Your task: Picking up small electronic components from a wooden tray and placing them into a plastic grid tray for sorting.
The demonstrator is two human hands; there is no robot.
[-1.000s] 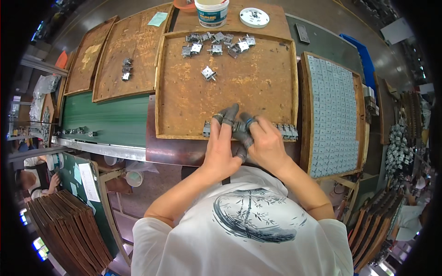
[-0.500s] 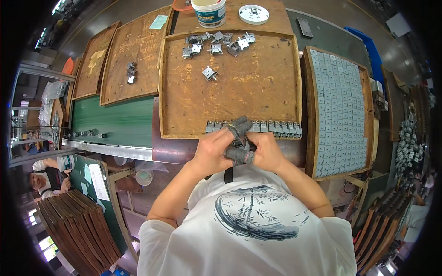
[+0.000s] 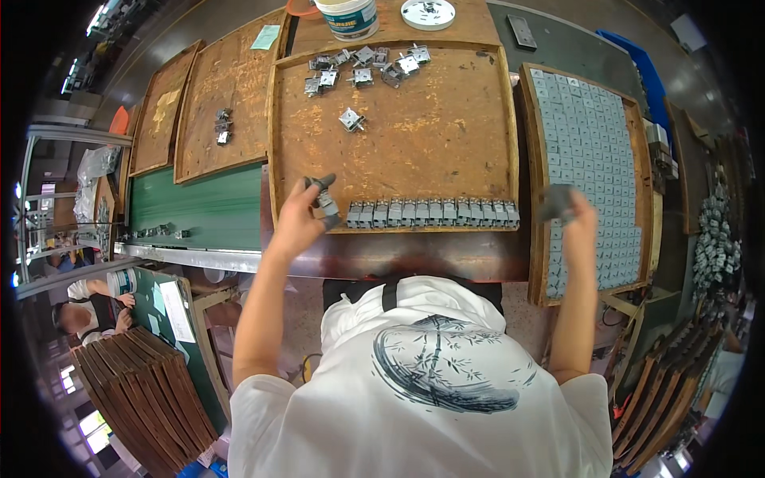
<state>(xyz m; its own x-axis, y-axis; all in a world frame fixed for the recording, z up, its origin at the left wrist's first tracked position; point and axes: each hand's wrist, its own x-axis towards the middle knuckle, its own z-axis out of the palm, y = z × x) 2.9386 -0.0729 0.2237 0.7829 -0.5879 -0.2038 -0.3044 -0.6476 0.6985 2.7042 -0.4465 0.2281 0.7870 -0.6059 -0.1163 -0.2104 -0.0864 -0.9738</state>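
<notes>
My left hand point(image 3: 304, 215), its fingertips covered in grey finger cots, pinches a small silver metal part point(image 3: 325, 201) above the front left of a shallow wooden tray point(image 3: 422, 159). Just right of it, a tight row of boxy metal parts point(image 3: 434, 213) lines the tray's front edge. My right hand point(image 3: 570, 211), also with grey-covered fingers, hovers over the left side of a second wooden tray filled with flat grey metal pieces point(image 3: 594, 143). Motion blurs its fingers, so their grip cannot be made out. Toward the back lie loose metal parts point(image 3: 362, 76), and one single part point(image 3: 351, 120) sits nearer.
Behind the tray stand a white tub point(image 3: 349, 20) and a round white lid point(image 3: 428, 13) holding small pieces. Other wooden trays point(image 3: 231, 88) lie to the left above a green surface point(image 3: 199, 203). Stacked boards point(image 3: 143, 390) and a co-worker point(image 3: 84, 311) are at lower left.
My hands were together at the tray's front edge and have parted. The left moved left with a metal part; the right swung over the right tray. The row of parts now shows whole.
</notes>
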